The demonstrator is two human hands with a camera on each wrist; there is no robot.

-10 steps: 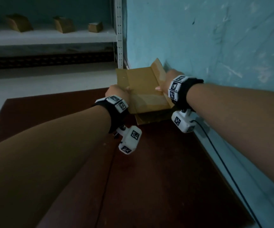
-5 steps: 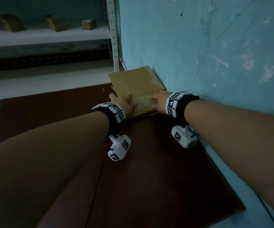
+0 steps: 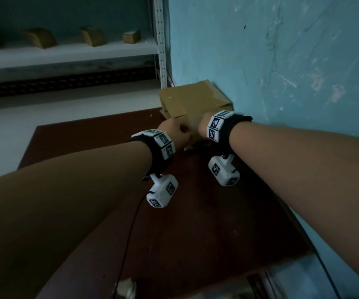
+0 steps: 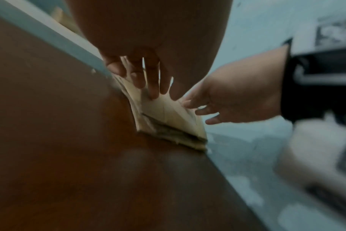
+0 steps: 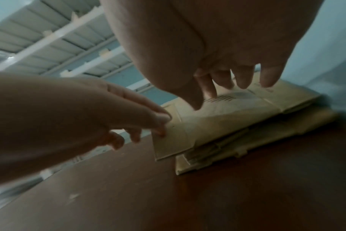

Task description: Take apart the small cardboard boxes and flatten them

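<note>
Your left hand [image 5: 117,118] and right hand [image 4: 227,100] rest slack-fingered on the box [image 3: 192,100]; light, springy card, so press its creases.

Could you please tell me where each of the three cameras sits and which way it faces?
Head: worn on the head, looking forward and down at the dark brown wooden table, the flattened brown cardboard box by the blue wall; both forearms and wristbands show.
Left wrist: under the left hand, looking along its fingers at the cardboard; the right hand shows too.
Right wrist: under the right hand, facing the cardboard and white shelving; the left hand shows.
All three share the cardboard.
</note>
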